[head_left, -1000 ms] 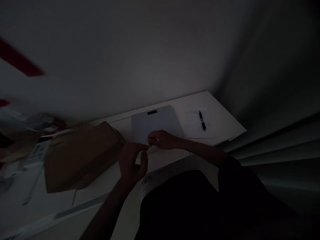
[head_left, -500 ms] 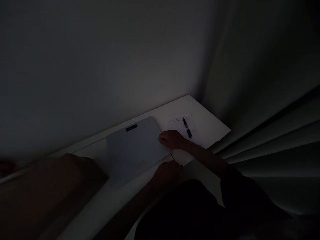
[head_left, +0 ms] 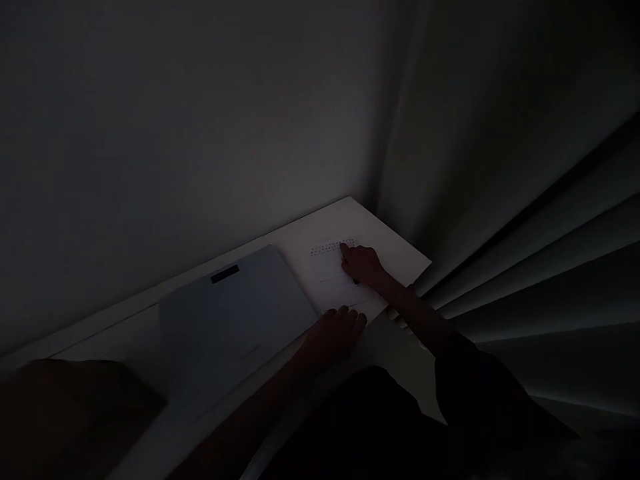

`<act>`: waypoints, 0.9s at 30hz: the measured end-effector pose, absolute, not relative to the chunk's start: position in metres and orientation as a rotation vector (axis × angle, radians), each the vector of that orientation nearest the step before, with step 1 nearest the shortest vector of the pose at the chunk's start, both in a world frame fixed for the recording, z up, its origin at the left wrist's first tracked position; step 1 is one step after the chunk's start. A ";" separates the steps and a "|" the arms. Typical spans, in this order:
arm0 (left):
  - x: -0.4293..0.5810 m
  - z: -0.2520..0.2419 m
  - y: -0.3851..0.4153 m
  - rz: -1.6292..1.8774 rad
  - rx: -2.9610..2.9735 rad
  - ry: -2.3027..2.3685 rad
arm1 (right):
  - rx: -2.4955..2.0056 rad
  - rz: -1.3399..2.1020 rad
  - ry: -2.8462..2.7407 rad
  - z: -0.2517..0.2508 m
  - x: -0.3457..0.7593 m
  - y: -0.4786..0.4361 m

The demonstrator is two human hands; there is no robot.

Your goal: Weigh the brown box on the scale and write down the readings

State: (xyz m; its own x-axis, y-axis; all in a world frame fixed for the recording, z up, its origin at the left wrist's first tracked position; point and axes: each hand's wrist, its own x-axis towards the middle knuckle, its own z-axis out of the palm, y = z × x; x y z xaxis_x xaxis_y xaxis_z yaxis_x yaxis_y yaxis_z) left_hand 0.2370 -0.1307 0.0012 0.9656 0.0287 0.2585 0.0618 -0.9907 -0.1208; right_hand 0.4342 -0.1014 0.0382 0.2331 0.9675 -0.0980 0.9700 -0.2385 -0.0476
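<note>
The scene is very dark. The right hand point(head_left: 363, 265) rests on a white sheet of paper with a printed line along its top edge point(head_left: 330, 273), fingers curled at that top edge where a dark pen-like tip shows; whether the hand grips a pen cannot be told in this light. The left hand point(head_left: 336, 330) lies flat, fingers loose and released, on the sheet's near edge, a placement that appears to pin the paper against sliding. The sheet lies near the far right corner of the white tabletop point(head_left: 395, 250). Just beside it, to the left, lies a flat pale grey rectangular scale-like device with a small dark display point(head_left: 235, 320). A brown cardboard package point(head_left: 70, 413) sits well apart at the lower left.
</note>
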 end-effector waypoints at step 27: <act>0.270 -0.010 -0.123 -0.202 -3.175 -0.407 | 2.529 -2.149 2.446 0.013 0.437 -0.003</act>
State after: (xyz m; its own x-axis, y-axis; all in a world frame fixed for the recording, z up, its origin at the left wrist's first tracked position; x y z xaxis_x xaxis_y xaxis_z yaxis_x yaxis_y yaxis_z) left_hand 0.2702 -0.1229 -0.0103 0.9599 0.2550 0.1163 0.2467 -0.9657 0.0814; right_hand 0.4371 -0.0032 0.0130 0.0294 0.9996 -0.0045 0.1330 -0.0084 -0.9911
